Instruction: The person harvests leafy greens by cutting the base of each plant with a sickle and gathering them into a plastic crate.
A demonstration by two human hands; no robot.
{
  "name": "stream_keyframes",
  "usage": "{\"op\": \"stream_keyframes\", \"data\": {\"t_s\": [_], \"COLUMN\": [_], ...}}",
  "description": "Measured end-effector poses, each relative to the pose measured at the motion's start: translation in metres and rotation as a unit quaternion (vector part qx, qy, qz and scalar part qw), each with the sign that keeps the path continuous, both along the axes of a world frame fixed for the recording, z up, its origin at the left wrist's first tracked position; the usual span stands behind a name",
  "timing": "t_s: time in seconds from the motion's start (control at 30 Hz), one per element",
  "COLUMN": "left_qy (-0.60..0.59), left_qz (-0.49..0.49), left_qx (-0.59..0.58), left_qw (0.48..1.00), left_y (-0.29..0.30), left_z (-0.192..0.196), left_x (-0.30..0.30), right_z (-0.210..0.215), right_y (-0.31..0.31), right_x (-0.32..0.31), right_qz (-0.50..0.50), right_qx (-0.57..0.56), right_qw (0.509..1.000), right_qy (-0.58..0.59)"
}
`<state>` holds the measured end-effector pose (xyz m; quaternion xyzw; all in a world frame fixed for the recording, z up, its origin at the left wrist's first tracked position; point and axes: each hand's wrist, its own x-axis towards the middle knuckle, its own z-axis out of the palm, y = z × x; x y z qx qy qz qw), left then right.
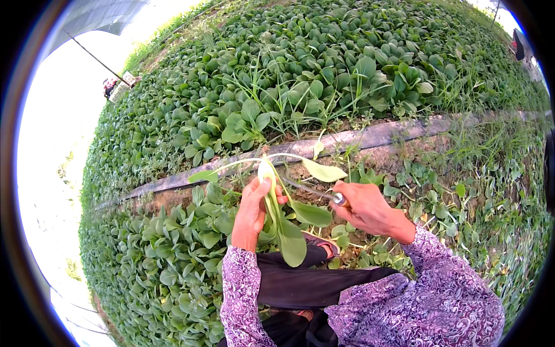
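Note:
My left hand [254, 205] is closed round the pale stems of a bok choy plant [292, 243]. The plant is upside down, its root end at the top and its broad green leaves hanging below the fingers. Two outer leaves droop away from the base, one to each side. My right hand [367, 208] grips the handle of a narrow, slightly curved knife [306, 188]. Its thin blade points left toward the plant's stems; whether it touches them I cannot tell.
Dense leafy greens [324, 58] fill the far bed. A strip of grey plastic sheeting [376, 136] runs across between the beds. More greens [167, 260] grow at the near left, and cut leaves [445, 214] litter the soil at right. My shoe [324, 246] rests below the plant.

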<state>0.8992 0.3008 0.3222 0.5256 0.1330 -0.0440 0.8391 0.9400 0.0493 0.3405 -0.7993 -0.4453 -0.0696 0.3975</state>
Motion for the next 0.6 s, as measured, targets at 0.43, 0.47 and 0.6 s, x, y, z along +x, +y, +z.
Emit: {"op": "stream_keyframes", "data": {"t_s": [0.43, 0.47, 0.6], "left_qy": [-0.044, -0.05, -0.068], "left_qz": [-0.071, -0.076, -0.087], "left_qx": [0.281, 0.289, 0.325], "left_qw": [0.956, 0.953, 0.939], "left_y": [-0.037, -0.038, -0.039], "left_z": [0.008, 0.008, 0.011], "left_x": [-0.018, -0.016, -0.016], "right_z": [-0.025, -0.031, -0.036], "right_y": [0.014, 0.014, 0.015], "right_x": [0.013, 0.015, 0.016], "right_qz": [-0.028, -0.033, -0.023], "right_qx": [-0.174, -0.168, -0.116], "right_qw": [0.975, 0.982, 0.992], "right_qy": [-0.139, -0.076, -0.032]}}
